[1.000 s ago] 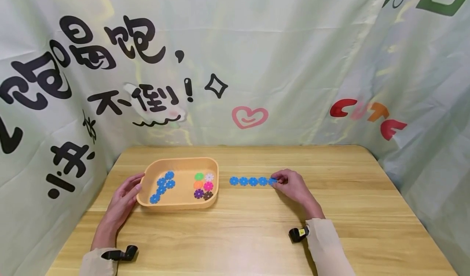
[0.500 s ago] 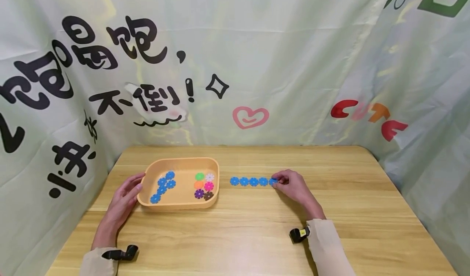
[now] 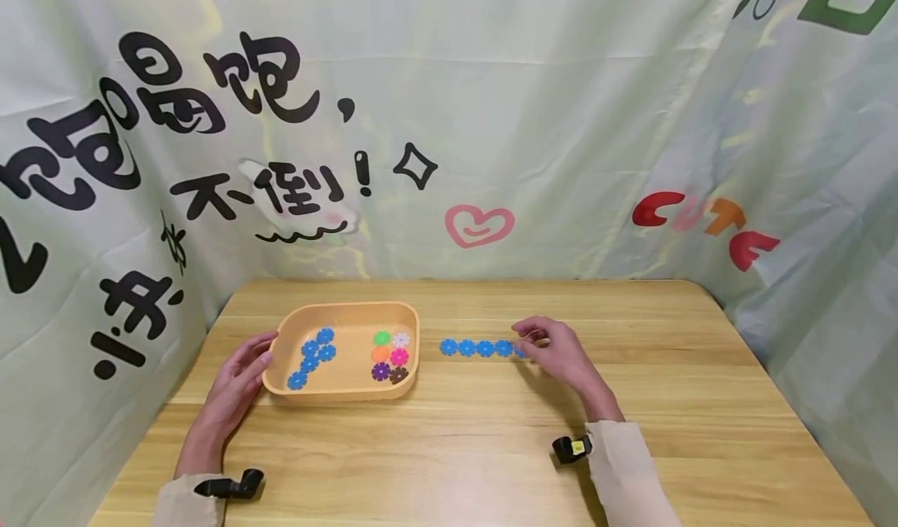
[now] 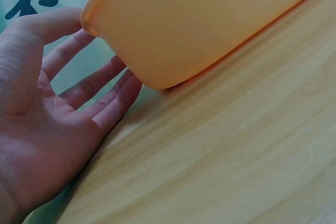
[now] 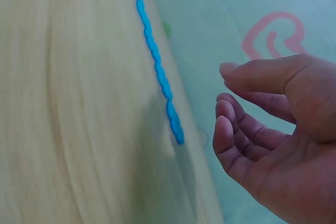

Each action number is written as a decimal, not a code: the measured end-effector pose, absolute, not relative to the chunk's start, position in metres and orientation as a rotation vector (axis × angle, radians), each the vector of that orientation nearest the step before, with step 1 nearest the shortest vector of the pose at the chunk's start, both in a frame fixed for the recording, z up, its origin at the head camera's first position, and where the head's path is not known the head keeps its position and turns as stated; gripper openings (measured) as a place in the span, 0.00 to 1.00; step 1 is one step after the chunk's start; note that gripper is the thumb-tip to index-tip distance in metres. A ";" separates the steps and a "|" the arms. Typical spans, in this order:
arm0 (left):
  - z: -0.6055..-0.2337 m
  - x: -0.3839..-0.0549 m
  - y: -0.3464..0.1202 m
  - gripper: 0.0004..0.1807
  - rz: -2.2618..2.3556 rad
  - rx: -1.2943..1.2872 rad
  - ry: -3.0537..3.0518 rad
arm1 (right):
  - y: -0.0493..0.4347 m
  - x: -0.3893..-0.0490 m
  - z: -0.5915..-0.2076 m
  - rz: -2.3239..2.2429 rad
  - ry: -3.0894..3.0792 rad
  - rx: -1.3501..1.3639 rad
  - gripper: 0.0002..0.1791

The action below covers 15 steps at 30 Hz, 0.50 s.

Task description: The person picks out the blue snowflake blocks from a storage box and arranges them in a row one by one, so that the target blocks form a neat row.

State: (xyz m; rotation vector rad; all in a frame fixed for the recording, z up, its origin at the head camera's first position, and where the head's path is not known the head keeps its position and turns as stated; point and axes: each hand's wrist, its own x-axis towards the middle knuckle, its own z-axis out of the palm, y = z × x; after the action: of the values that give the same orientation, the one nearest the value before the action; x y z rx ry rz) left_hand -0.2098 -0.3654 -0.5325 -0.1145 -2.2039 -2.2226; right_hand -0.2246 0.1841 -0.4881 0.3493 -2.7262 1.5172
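An orange plastic tray (image 3: 344, 393) stands on the table with blue snowflake discs (image 3: 309, 363) along its left part. My left hand (image 3: 235, 375) touches the tray's left end. In the left wrist view its thumb (image 4: 63, 24) is at the rim and the other fingers lie against the outer wall. To the right of the tray, several blue snowflake discs (image 3: 486, 348) lie flat in a straight row. My right hand (image 3: 557, 348) hovers over the row's right end, partly hiding the last disc. Nothing is between its loosely bent fingers (image 5: 226, 145).
In the tray's right part lie single snowflake discs in several colours, among them a green disc (image 3: 382, 338), a pink disc (image 3: 399, 357) and a brown disc (image 3: 398, 375). A printed curtain (image 3: 547, 160) hangs behind the wooden table (image 3: 449, 457).
My right hand has let go of the rightmost blue disc and risen slightly above it, its fingers spreading apart. My left hand and the tray have stayed in place.
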 end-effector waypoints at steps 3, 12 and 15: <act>-0.533 -0.210 -0.366 0.25 -2.218 -0.104 -2.212 | 0.177 -0.223 -0.485 1.546 -2.708 0.384 0.14; -0.534 -0.210 -0.367 0.25 -2.208 -0.103 -2.216 | 0.143 -0.218 -0.480 1.645 -2.590 0.531 0.11; -0.533 -0.211 -0.366 0.25 -2.210 -0.095 -2.219 | 0.131 -0.215 -0.480 1.684 -2.555 0.569 0.09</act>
State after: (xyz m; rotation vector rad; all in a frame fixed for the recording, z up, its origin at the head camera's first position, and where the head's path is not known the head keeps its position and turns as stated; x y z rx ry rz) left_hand -0.2107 -0.3660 -0.5330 -0.0952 -2.2190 -2.2101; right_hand -0.2152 0.1307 -0.4797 0.5687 -2.5547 1.6837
